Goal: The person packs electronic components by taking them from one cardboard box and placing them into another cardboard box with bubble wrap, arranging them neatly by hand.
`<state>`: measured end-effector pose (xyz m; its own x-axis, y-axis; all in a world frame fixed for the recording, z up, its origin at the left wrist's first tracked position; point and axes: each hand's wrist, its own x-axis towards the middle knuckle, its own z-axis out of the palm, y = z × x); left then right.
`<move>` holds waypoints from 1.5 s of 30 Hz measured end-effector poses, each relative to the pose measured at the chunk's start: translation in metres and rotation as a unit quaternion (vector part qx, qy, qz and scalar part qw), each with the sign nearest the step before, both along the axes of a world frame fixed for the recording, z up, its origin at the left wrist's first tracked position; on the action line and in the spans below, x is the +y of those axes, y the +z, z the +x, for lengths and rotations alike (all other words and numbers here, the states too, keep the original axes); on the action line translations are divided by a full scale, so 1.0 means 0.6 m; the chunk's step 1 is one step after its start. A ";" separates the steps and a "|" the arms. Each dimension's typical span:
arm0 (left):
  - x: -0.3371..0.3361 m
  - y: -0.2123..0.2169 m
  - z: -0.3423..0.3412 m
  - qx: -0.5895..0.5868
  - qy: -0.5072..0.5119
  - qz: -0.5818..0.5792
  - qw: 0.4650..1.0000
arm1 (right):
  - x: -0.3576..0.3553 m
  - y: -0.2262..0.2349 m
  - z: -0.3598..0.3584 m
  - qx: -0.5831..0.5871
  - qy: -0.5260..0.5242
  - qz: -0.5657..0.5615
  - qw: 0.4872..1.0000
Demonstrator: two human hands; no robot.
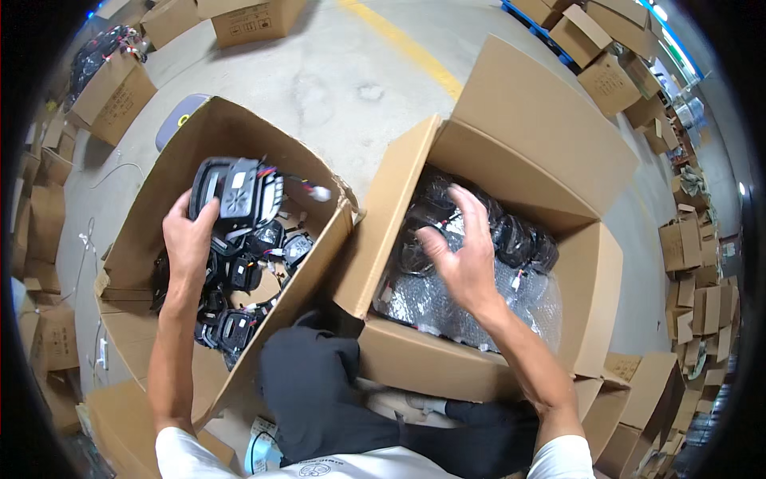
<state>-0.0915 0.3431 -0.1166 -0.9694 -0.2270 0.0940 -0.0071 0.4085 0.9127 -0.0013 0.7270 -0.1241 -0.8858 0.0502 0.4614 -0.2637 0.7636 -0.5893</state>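
My left hand [188, 231] grips a black plastic housing with coloured wires [237, 195] by its left edge, fingers mostly behind it. A white connector dangles from the wires at its right. Below it, the left cardboard box [148, 231] contains several loose black parts with wires [239, 271]. Over the right cardboard box [439, 363], my right hand [463, 251] hovers with thumb and fingers apart, holding nothing. Inside that box, dark parts in clear plastic [515, 239] line the far side, and bubble wrap [447, 303] covers the nearer part.
The right box's far flap [542, 136] stands raised. A purple-grey object [177, 120] is behind the left box. More cartons stand around, including one filled with dark bagged items [116, 100] at far left. Stacked cartons [610, 84] line the right. A yellow line [403, 40] crosses the floor.
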 end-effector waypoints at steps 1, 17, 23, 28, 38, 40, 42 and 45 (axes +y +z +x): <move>0.028 0.036 0.014 0.013 -0.026 0.028 0.999 | -0.034 0.054 0.002 0.089 0.098 0.017 0.991; 0.017 -0.187 -0.107 -0.067 -0.094 -0.059 0.992 | 0.223 -0.182 0.056 -0.303 -0.132 -0.541 0.774; 0.018 -0.453 -0.082 -0.165 -0.228 -0.300 0.911 | 0.263 -0.257 0.085 -0.504 -0.256 0.004 0.825; 0.044 -0.555 -0.086 -0.127 -0.334 -0.447 0.820 | 0.220 -0.205 0.092 -0.372 -0.191 0.065 0.906; -0.040 -0.437 -0.077 -0.237 -0.314 -0.100 0.914 | 0.099 -0.072 0.096 -0.309 -0.093 -0.069 0.944; -0.072 -0.350 -0.057 -0.260 -0.200 0.049 0.943 | 0.015 -0.017 0.065 -0.275 0.009 -0.015 0.961; -0.118 -0.275 -0.050 -0.232 -0.184 0.322 0.899 | -0.054 0.022 0.035 -0.216 0.142 0.012 0.966; -0.047 -0.092 -0.055 -0.153 -0.350 0.377 0.844 | -0.135 0.084 -0.017 -0.076 0.217 0.005 0.973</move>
